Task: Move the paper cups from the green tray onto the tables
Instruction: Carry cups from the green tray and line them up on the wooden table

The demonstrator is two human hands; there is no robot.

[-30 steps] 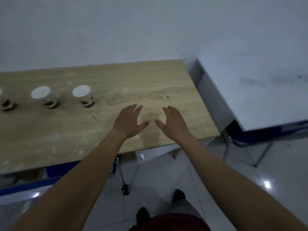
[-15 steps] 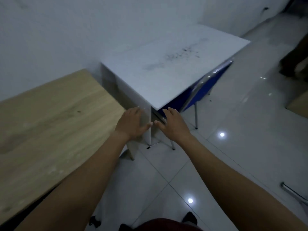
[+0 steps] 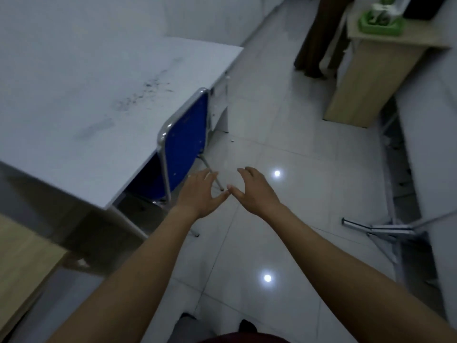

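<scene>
The green tray (image 3: 382, 27) sits far off at the top right on a wooden table (image 3: 385, 60), with pale cups (image 3: 382, 11) standing in it, blurred. My left hand (image 3: 201, 194) and my right hand (image 3: 253, 190) are stretched out in front of me over the tiled floor, fingers relaxed, thumbs nearly touching. Neither hand holds anything. A white table (image 3: 99, 102) lies to my left with nothing on it but dark smudges.
A blue chair (image 3: 183, 142) is pushed under the white table. A corner of another wooden table (image 3: 22, 266) shows at the bottom left. A person's legs (image 3: 316, 40) stand beside the far wooden table. A grey surface and metal legs (image 3: 385, 229) line the right side.
My view has swung right, from the wooden table with cups, past the white table, to the floor and the far green tray. My hands kept the same empty pose.
</scene>
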